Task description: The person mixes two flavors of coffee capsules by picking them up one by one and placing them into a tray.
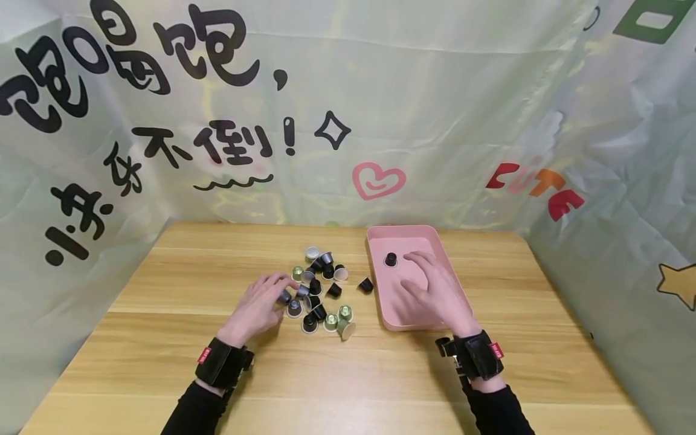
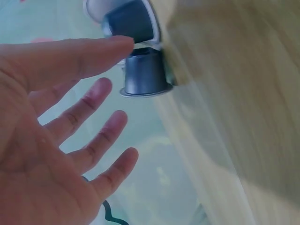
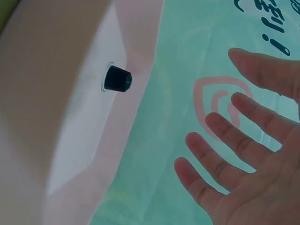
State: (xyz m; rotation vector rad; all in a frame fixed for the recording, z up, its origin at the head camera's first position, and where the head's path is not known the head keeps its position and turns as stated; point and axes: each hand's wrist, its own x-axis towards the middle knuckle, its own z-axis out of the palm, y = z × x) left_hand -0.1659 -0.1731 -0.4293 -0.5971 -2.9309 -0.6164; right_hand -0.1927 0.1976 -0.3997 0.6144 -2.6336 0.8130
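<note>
Pale printed cloth (image 1: 435,90) closes off the back and both sides of the wooden table (image 1: 179,272). At the left side of a loose cluster, the left hand (image 1: 261,305) has its fingers extended and parted beside a dark blue capsule (image 2: 145,75); whether a fingertip touches it I cannot tell. Over the pink tray (image 1: 388,305) the right hand (image 1: 435,287) is spread and holds nothing, apart from the single black capsule (image 1: 391,260) standing rim-down inside.

Knocking looks like the main risk: the small capsules lean on one another, so drawing one out could topple its neighbours, and a round body lying on its side may roll. Lowering the right hand carelessly could tip the one in the tray. A stray capsule (image 1: 365,285) lies between cluster and tray, where a sideways sweep might push it against the rim.

Farther out, green capsules (image 1: 331,322) mark the cluster's near side, with bare wood in front and to the left. Room is tighter behind: the tray's far end sits close to the table's back edge.
</note>
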